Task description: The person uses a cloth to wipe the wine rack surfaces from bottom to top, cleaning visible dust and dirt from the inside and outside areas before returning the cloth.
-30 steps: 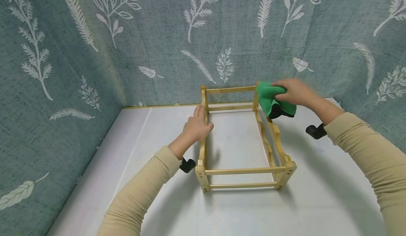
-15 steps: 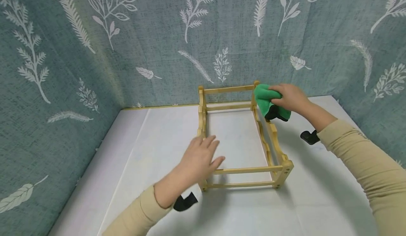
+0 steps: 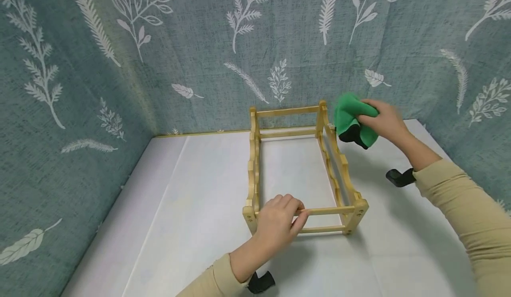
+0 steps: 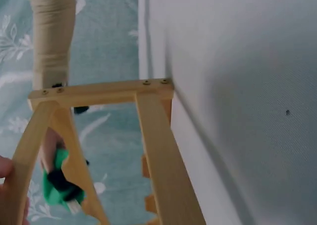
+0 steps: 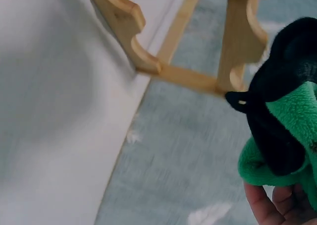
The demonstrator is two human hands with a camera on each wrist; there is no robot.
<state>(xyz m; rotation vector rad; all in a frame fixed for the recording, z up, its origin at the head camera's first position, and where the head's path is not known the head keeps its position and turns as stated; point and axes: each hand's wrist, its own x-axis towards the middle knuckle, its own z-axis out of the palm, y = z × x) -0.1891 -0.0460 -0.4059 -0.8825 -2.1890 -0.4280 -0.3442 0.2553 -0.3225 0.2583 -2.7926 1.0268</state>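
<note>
A light wooden rack (image 3: 329, 210) with scalloped side rails stands on the white surface. My left hand (image 3: 279, 219) grips its near upper crossbar, fingers over the top and thumb toward the front. In the left wrist view only part of that hand (image 4: 6, 169) shows, at the left edge beside the bar. My right hand (image 3: 385, 119) holds a bunched green cloth (image 3: 351, 108) with black parts, just right of the rack's far right corner and apart from it. The right wrist view shows the cloth (image 5: 297, 113) close up, with fingers (image 5: 262, 205) beneath it.
A teal curtain (image 3: 199, 57) with white leaf prints hangs behind and at both sides. The white tabletop (image 3: 191, 190) extends around the rack. Black curved pieces (image 3: 400, 177) stick out under each wrist.
My left hand has left the rack's left side rail, come toward me and taken hold of the near crossbar. My right hand has lifted the cloth off the right rail, moving slightly right.
</note>
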